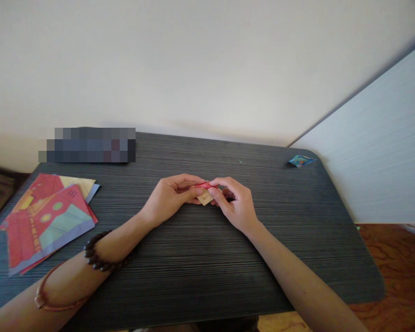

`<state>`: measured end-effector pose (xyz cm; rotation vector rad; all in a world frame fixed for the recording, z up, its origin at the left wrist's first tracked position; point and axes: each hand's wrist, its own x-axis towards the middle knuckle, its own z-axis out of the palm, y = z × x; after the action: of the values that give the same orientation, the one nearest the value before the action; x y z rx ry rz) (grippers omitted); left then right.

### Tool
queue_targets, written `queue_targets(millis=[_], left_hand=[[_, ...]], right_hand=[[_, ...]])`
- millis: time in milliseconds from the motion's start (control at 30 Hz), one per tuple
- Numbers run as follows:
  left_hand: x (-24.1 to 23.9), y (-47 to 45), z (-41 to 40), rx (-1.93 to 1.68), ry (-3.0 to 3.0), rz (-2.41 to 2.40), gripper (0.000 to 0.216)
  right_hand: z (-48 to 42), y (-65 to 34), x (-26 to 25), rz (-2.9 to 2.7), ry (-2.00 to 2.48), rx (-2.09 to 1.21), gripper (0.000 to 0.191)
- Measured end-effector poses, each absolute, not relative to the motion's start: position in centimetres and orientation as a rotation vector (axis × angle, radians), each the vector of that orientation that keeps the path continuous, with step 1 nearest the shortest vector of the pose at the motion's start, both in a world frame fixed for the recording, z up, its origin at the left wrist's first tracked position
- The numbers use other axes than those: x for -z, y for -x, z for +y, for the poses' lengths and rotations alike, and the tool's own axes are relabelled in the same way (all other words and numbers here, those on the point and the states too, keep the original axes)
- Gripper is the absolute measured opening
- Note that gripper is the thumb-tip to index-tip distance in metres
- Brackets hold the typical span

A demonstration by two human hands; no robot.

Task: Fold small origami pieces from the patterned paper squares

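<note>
A small piece of folded paper [205,197], cream with a red strip along its top, is pinched between both hands just above the middle of the table. My left hand [171,196] grips its left side, thumb on the near face and fingers behind. On the right side, my right hand [237,198] holds it with thumb and index finger near the red fold. Parts of the paper are covered by the fingertips. Dark beads and a reddish-brown bangle circle my left arm.
Several colourful printed sheets [51,221] lie in a loose stack at the left. A blue folded paper piece [301,160] sits at the far right corner of the dark table [180,276]. A blurred-out object [90,145] is at the back left, by the pale wall [200,64].
</note>
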<state>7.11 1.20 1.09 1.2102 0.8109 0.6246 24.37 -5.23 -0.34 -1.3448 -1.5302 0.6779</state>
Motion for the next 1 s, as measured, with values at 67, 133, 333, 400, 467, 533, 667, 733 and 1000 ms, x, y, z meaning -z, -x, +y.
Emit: queue_targets(millis=[67, 133, 333, 400, 467, 533, 667, 733, 1000], left_hand=[[-1.06, -7.11, 1.21, -0.627, -1.215, 0.808, 0.022], [-1.01, -7.05, 1.23, -0.629, -1.234, 0.805, 0.02], [-0.96, -6.88, 1.23, -0.629, -1.289, 0.83, 0.019], [-1.0, -6.9, 1.23, -0.623, -1.308, 0.845, 0.021], [-1.02, -6.95, 1.23, -0.627, -1.319, 0.86, 0.021], [-1.0, -6.98, 1.21, -0.639, -1.315, 0.868, 0.021], [-0.91, -6.98, 1.1, -0.672, -1.319, 0.881, 0.022], [-0.92, -6.97, 1.03, -0.686, -1.335, 0.891, 0.023], [-1.18, -6.95, 1.13, -0.695, -1.393, 0.893, 0.02]], right_hand=[[-5.21, -24.35, 0.32, -1.537, 1.339, -0.667, 0.012], [-5.2, -24.34, 0.33, -1.541, 1.326, -0.663, 0.01], [-5.22, -24.35, 0.36, -1.523, 1.299, -0.661, 0.01], [-5.22, -24.37, 0.36, -1.528, 1.296, -0.626, 0.01], [-5.2, -24.4, 0.35, -1.541, 1.299, -0.596, 0.011], [-5.16, -24.44, 0.31, -1.544, 1.302, -0.602, 0.012], [-5.14, -24.48, 0.09, -1.564, 1.319, -0.579, 0.013], [-5.19, -24.45, -0.01, -1.56, 1.347, -0.525, 0.012], [-5.3, -24.4, 0.21, -1.53, 1.371, -0.42, 0.006]])
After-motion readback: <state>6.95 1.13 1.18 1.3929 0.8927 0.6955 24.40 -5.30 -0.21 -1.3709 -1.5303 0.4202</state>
